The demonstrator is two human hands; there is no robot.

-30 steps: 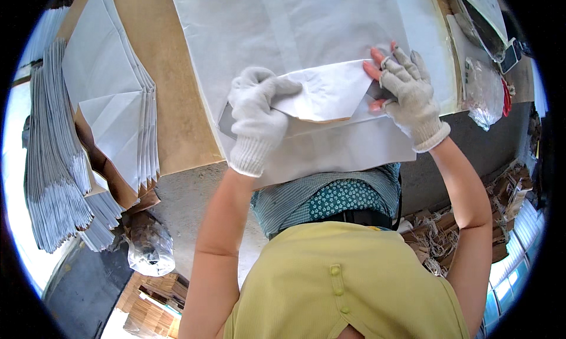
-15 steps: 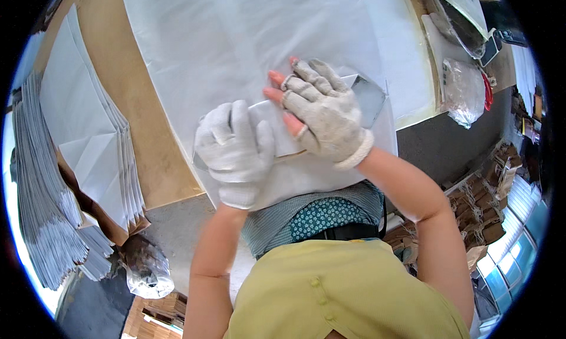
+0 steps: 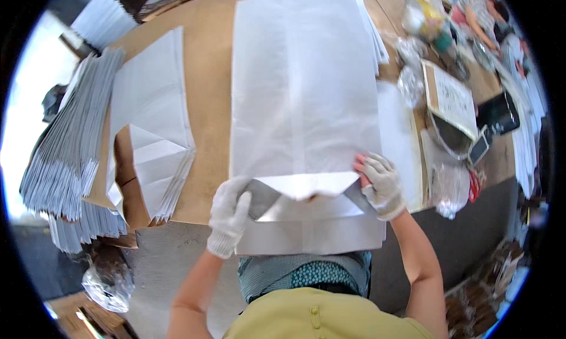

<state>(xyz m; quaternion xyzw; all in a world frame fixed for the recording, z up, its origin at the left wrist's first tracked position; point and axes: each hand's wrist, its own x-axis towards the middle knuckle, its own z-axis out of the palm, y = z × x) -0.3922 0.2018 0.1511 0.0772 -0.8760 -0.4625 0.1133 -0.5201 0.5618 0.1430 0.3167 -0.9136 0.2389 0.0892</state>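
Paper bag [image 3: 300, 115] in the head view overhangs the near edge of the desk [image 3: 207, 132]. Gloved left hand [image 3: 230, 212], half open, sits at its folded end's left corner; right hand [image 3: 381, 187], fingers bent, at the right. Whether either grip pinches paper, I cannot tell.

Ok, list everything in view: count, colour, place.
Paper bags: several, white, stacked at centre
Folded end: one, white and grey, top bag
Creased bags: several, white and brown, table's left
Paper bundles: several, grey, far left
Table: one, brown, underneath
Packet: one, clear, table's right edge
Phone: one, dark, right
Boxy item: one, white and brown, right
Bagged clutter: uncounted, white and yellow, upper right
Another person: one, grey clothing, upper right
Plastic bag: one, clear, lower left
Person's top: one, yellow, lower centre
Left hand: one, white glove, folded end's left
Right hand: one, white glove, folded end's right
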